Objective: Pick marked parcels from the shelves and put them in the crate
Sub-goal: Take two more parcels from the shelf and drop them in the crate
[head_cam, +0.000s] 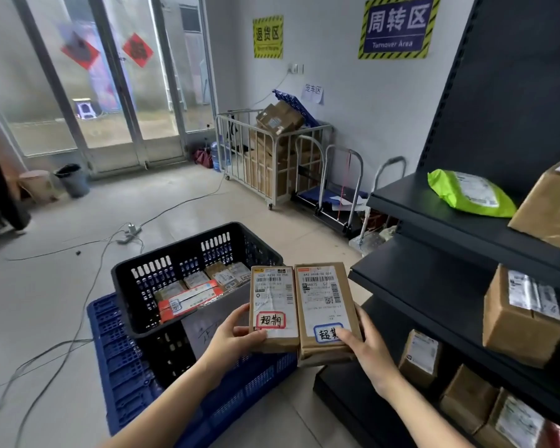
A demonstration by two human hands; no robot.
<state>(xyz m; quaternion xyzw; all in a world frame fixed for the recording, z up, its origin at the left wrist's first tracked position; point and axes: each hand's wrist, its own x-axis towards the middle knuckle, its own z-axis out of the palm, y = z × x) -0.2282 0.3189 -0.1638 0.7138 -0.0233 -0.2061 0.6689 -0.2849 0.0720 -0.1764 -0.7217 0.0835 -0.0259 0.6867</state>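
My left hand [232, 334] grips a flat brown parcel with a red-framed mark [274, 305] by its lower left corner. Beside it, touching, my right hand [366, 347] holds a second brown parcel with a blue-framed mark [325, 305]; my thumb covers part of the mark. Both parcels hang just right of the black crate [149, 305], which stands on a blue pallet [117, 367] and holds several parcels [191, 295]. The dark shelves [434, 276] rise on the right.
On the shelves lie a green bag [469, 194] and several brown boxes [521, 318]. A wire cage cart [272, 156] full of boxes and hand trolleys [340, 195] stand at the back wall. Cables [78, 305] trail over the floor on the left.
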